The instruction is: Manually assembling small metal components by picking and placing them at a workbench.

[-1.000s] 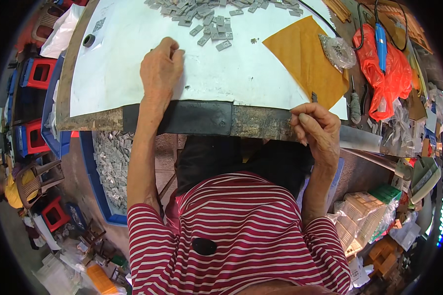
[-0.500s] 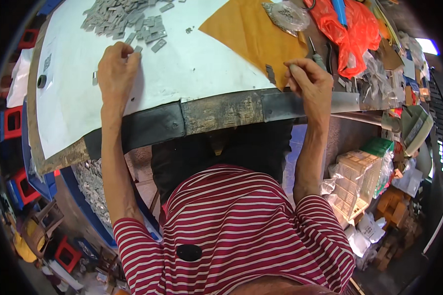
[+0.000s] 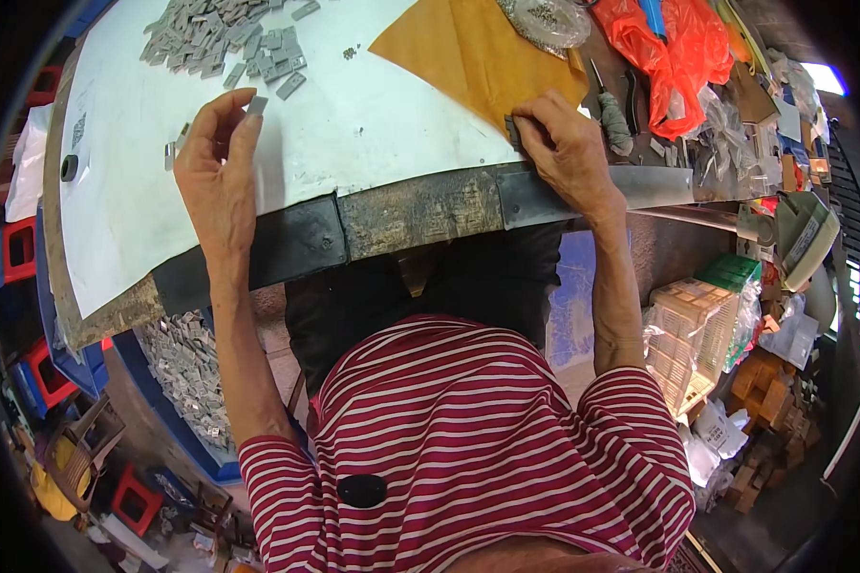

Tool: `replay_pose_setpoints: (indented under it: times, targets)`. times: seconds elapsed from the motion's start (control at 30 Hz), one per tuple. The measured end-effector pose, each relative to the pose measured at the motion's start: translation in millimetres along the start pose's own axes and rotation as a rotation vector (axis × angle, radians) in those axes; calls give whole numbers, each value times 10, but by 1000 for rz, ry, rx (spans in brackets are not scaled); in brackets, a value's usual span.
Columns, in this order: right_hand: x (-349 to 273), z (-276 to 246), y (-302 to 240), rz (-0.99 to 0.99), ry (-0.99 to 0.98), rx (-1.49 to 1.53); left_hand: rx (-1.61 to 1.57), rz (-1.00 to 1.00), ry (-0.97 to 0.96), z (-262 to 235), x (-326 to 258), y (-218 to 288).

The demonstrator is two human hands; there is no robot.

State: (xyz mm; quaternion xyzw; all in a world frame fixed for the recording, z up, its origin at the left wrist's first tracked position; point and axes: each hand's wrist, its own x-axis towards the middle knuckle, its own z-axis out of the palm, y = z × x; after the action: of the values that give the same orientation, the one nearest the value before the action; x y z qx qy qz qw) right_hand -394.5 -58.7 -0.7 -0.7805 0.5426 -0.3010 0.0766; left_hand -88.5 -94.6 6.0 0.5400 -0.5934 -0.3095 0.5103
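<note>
My left hand (image 3: 218,158) is raised over the white sheet (image 3: 354,134), pinching a small grey rectangular piece (image 3: 257,105) between thumb and fingertips. Beyond it lies a heap of similar grey pieces (image 3: 215,38), with several loose ones at its near edge. At the near edge of the brown paper (image 3: 468,57), my right hand (image 3: 569,148) has its fingers closed on a small dark grey strip (image 3: 513,131). The fingers partly hide this strip. One more small piece (image 3: 169,156) stands on the sheet beside my left hand.
A clear bag of small parts (image 3: 549,24), a screwdriver-like tool (image 3: 613,119) and a red plastic bag (image 3: 674,67) lie at the right. A black ring (image 3: 69,167) sits at the left. Below the bench, a blue bin (image 3: 225,471) holds many metal pieces.
My left hand has lifted its grey piece and drawn back from the heap. My right hand has moved left and taken hold of the dark strip on the brown paper.
</note>
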Motion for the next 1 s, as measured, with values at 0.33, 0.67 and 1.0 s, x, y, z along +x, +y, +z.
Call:
replay_pose_setpoints:
  times: [0.33, 0.67, 1.0]
  targets:
    - [32, 15, -20, -138, -126, -288, -360, -153, -44, 113, -264, 269]
    - [27, 11, -15, -149, -138, -323, -577, -286, -193, 220, -390, 358]
    - [41, -3, 3, -181, -158, -304, -536, -359, -264, 324, -446, 407]
